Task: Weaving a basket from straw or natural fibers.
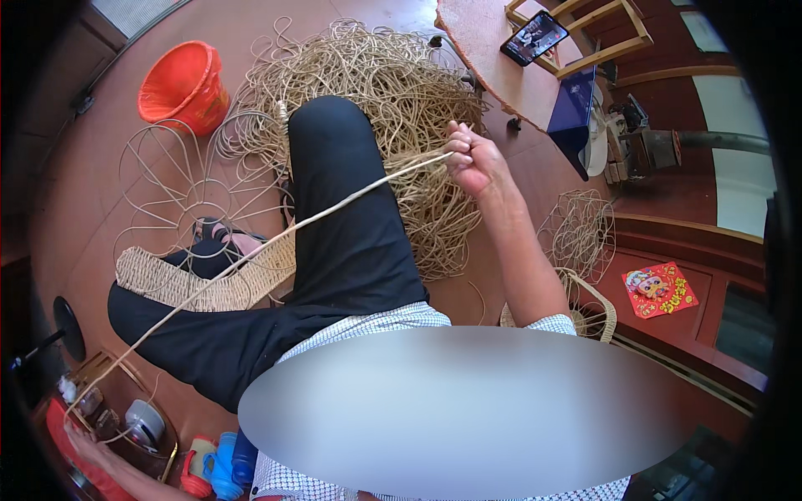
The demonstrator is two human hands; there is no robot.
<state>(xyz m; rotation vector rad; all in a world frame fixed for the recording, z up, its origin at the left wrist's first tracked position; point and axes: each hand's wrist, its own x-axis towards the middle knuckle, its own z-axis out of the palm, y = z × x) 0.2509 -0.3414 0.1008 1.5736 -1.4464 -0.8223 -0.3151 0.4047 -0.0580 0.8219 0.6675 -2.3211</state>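
Cord [342,202] runs from the left hand [88,447], its openness and grip impossible to tell, past a woven band [227,290], black trousers [342,259] and piled strands [334,67] near the left edge of the table [480,29], to the right hand [472,159], fingers curled around it.

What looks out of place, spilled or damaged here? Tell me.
Mainly the heap of tan cord on the floor beyond the knee: it lies in loose, tangled loops rather than coiled. The cord strand between the left hand and right hand runs nearly straight. I see no spill or clear damage.
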